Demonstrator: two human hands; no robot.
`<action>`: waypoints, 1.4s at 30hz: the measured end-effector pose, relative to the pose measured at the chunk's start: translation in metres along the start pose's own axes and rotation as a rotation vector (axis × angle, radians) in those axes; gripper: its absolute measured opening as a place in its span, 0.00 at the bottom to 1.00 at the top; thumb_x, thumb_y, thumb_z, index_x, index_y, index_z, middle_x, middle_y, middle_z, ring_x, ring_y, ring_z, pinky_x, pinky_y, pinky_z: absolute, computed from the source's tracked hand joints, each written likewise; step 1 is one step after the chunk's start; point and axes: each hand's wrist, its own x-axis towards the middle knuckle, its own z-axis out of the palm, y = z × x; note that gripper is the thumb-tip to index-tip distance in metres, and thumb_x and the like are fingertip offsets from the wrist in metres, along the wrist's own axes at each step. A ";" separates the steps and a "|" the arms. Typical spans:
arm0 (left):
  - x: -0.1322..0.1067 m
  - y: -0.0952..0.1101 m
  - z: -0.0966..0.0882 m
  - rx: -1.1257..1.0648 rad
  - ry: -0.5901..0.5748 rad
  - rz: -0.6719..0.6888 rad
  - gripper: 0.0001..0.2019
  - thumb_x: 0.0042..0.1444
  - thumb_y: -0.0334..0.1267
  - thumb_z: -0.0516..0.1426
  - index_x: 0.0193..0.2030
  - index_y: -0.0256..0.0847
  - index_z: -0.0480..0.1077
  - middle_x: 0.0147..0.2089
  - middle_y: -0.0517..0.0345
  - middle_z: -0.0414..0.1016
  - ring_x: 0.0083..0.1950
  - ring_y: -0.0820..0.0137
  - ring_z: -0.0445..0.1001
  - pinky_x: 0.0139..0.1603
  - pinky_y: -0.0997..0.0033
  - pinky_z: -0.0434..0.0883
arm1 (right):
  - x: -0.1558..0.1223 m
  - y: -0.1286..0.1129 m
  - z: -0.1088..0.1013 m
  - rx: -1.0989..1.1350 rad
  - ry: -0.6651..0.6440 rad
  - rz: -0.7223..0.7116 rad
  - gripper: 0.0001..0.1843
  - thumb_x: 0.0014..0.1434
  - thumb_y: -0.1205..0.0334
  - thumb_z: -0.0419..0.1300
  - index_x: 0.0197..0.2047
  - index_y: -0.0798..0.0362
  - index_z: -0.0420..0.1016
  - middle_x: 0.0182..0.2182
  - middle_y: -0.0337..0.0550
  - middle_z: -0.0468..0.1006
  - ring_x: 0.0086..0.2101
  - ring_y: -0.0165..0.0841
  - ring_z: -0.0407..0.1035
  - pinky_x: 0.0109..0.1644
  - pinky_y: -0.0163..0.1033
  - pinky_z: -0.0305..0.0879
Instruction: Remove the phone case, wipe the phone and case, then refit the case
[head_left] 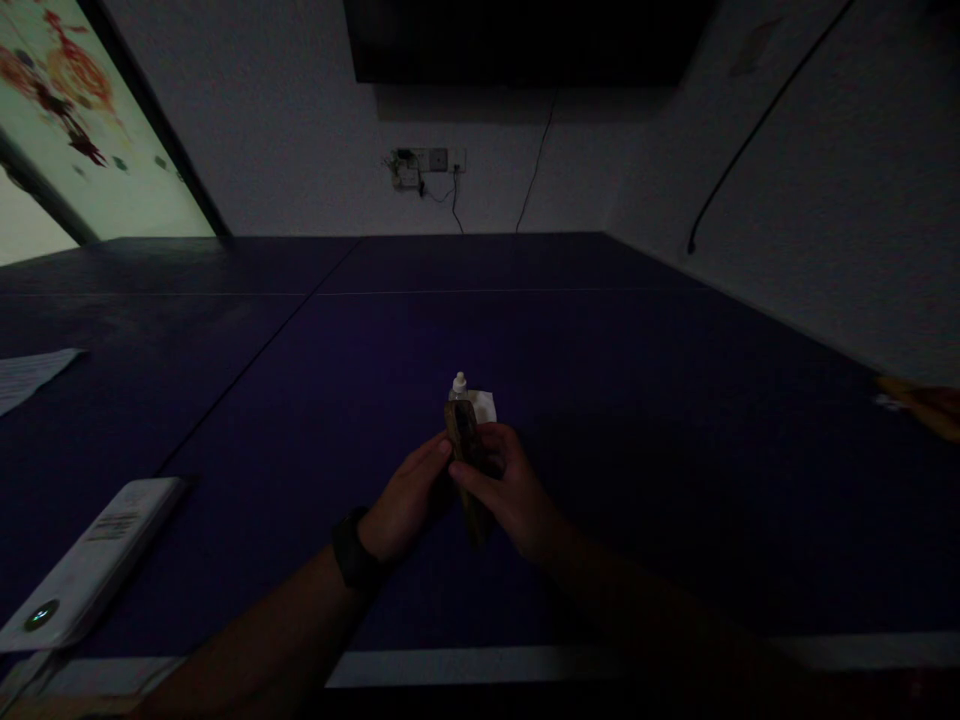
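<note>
While the left hand [409, 500] and right hand [510, 480] pinch it from either side | flat brown slab [465, 430], tilted, gripped between both hands' fingers | white-capped plastic bottle [459, 385] and white tissue [484, 405] just behind | dark blue worktop [525, 340] below

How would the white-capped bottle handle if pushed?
The bottle stands upright and looks narrow, so it would probably tip if pushed. Its round shape suggests it might then roll across the table. It looks like plastic, so likely light and not fragile.
</note>
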 end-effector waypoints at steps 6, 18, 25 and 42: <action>0.000 0.000 -0.005 0.160 0.081 -0.014 0.24 0.64 0.55 0.55 0.50 0.35 0.76 0.49 0.47 0.81 0.53 0.59 0.76 0.61 0.60 0.67 | -0.004 -0.004 -0.002 -0.098 -0.070 0.009 0.39 0.42 0.56 0.74 0.53 0.46 0.60 0.49 0.45 0.73 0.48 0.40 0.72 0.52 0.49 0.69; 0.007 0.000 -0.015 0.263 0.193 -0.125 0.29 0.56 0.52 0.64 0.59 0.37 0.68 0.40 0.55 0.75 0.28 0.76 0.69 0.23 0.78 0.62 | 0.000 -0.007 -0.003 0.116 -0.080 0.330 0.20 0.54 0.53 0.57 0.47 0.54 0.75 0.31 0.42 0.80 0.31 0.37 0.75 0.34 0.39 0.69; 0.013 0.006 -0.030 0.271 0.102 -0.219 0.23 0.56 0.49 0.63 0.51 0.32 0.72 0.31 0.58 0.71 0.25 0.76 0.68 0.21 0.78 0.64 | 0.016 0.003 -0.022 -0.162 -0.242 0.294 0.09 0.60 0.60 0.56 0.37 0.55 0.75 0.27 0.39 0.79 0.27 0.31 0.73 0.32 0.34 0.67; 0.021 0.015 -0.042 0.889 0.074 -0.205 0.17 0.60 0.45 0.53 0.40 0.36 0.78 0.28 0.55 0.77 0.26 0.72 0.71 0.27 0.74 0.67 | 0.022 -0.001 -0.034 -0.402 -0.347 0.403 0.12 0.62 0.63 0.65 0.30 0.55 0.68 0.20 0.38 0.79 0.20 0.28 0.75 0.22 0.27 0.69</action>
